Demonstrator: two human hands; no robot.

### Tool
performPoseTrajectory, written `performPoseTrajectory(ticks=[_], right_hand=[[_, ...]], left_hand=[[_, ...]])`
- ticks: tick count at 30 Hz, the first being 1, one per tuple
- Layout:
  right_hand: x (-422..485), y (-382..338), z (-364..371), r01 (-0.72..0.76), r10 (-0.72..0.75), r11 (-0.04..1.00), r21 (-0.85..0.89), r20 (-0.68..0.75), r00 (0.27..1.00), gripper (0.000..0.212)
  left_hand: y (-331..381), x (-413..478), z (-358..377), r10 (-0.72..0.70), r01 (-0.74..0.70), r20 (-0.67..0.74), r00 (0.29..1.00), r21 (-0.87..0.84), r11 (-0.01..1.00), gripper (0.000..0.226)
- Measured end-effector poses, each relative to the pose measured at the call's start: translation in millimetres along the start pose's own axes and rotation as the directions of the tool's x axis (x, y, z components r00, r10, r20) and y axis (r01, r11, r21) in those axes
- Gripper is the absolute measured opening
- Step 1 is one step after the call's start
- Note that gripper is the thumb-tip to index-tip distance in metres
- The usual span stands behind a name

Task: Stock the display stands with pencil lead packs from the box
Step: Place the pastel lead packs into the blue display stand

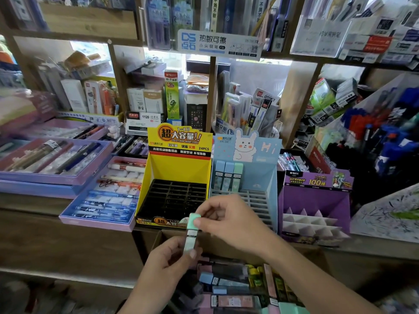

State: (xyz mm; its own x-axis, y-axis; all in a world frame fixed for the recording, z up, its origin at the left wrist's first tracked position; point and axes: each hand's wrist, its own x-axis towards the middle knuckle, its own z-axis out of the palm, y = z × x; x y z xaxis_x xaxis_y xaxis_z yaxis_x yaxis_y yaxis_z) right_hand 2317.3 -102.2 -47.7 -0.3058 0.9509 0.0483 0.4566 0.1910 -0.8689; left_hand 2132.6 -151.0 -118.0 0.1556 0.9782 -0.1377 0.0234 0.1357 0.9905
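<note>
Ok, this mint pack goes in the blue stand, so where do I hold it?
Pinch the mint pack by its cap end, from above, as the right hand does. It is slim and upright; slots in the blue stand open upward, so the lower end in the left hand probably must go free.

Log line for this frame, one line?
left hand: grips mint pack base | right hand: pinches its top | blue stand: three packs | yellow stand: slots empty

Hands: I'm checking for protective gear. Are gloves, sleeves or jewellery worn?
No. The left hand and right hand are ungloved, with no rings showing. The forearms show no sleeves, watch or bracelet as far as the picture reaches.
</note>
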Motion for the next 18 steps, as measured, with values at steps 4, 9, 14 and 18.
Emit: performPoseTrajectory(ticks=[4, 9, 14, 18], right_hand=[[-3, 0, -31, 0.019, -0.014, 0.999, 0.038, -0.114, 0.993, 0.012], [0, 6, -76, 0.009, -0.064, 0.983, -0.186, -0.292, 0.954, 0.012], [11, 9, -106, -0.023, -0.115, 0.952, -0.306, -0.427, 0.897, 0.013], [22, 11, -115, -0.087, -0.145, 0.901, -0.426, -0.483, 0.863, 0.009]], left_hand=[[-13, 2, -4, -0.049, 0.031, 0.07, 0.996, 0.243, 0.969, 0.013], [-32, 8, -9, -0.22, 0.101, 0.158, 0.963, 0.545, 0.833, 0.015], [-32, 10, -8, -0.258, 0.084, 0.199, 0.945, 0.617, 0.782, 0.018], [-30, 6, -7, -0.186, 0.046, 0.151, 0.971, 0.644, 0.763, 0.016]])
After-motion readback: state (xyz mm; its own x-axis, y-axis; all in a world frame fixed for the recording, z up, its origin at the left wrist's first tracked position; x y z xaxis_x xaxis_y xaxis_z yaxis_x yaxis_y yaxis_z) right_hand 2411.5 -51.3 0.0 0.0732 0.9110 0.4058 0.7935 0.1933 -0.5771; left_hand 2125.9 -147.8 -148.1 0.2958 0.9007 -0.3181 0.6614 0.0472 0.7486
